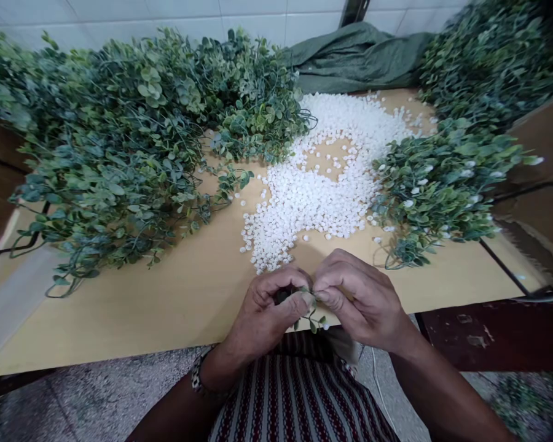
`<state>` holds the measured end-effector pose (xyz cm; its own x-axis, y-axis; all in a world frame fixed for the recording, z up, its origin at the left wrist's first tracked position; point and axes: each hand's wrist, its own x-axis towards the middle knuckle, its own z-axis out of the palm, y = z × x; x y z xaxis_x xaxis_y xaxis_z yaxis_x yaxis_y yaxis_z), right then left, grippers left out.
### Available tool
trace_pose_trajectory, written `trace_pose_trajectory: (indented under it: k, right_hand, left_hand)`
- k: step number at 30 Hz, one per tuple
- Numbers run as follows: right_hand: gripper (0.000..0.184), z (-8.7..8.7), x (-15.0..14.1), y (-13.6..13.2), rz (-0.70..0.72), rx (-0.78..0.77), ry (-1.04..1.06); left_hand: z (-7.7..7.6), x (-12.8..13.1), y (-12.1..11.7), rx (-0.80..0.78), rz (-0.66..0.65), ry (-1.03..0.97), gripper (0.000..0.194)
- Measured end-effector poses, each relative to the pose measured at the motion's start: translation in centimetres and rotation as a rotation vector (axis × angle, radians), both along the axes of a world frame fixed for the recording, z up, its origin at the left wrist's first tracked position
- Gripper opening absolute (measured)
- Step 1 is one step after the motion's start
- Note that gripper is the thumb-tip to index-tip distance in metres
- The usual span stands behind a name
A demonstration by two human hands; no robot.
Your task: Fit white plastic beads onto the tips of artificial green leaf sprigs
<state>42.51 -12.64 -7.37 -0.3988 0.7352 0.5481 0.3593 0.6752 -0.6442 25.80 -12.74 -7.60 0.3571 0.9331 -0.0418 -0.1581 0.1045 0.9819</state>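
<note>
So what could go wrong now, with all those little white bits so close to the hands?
The left hand or right hand might bump the white bits. They lie loose on the table, so some could scatter.
The little green sprig is pinched in the fingers right by the table's front edge; if it slips, it might fall to the floor.
The big leafy pile looks tangled, so pulling one stem could drag others along.
</note>
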Motion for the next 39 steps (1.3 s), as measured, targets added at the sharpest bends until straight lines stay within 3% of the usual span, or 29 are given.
trace_pose_trajectory:
  k: [5,7,11,14,17,22,32,35,39]
  right_hand:
    - [0.009,-0.2,-0.1,0.6,0.018,0.053,-0.014]
    - [0.009,-0.3,0.1,1.6,-0.037,0.076,-0.061]
    - [0.012,-1.1,0.5,4.1,-0.276,0.152,-0.442]
    - [0.017,-2.1,0.3,5.1,-0.339,0.248,-0.656]
    - [0.02,-2.8,0.0,5.2,-0.364,0.308,-0.684]
    - [0.019,-3.1,0.4,4.7,-0.327,0.253,-0.61]
    - [0.025,-2.7,0.6,4.1,-0.399,0.156,-0.774]
    - [0.022,-2.1,0.7,4.0,-0.411,0.08,-0.668]
    - [0.011,-0.6,0.7,3.0,-0.249,-0.216,-0.192]
  left_hand:
    - [-0.3,0.0,-0.2,-0.144,0.101,-0.001,0.01]
    - [-0.2,-0.1,-0.2,-0.206,0.17,-0.026,0.008]
    - [-0.2,-0.2,0.0,-0.277,0.307,-0.096,0.004]
    - [-0.3,-0.2,0.2,-0.29,0.38,-0.137,0.006]
    - [-0.4,-0.3,0.3,-0.269,0.383,-0.163,0.008]
    - [0.0,-0.3,0.3,-0.25,0.384,-0.133,0.01]
    - [0.3,0.1,-0.3,-0.205,0.336,-0.072,0.013]
    - [0.2,0.1,-0.4,-0.202,0.336,-0.068,0.012]
    - [0.0,0.3,-0.3,-0.159,0.364,-0.053,0.013]
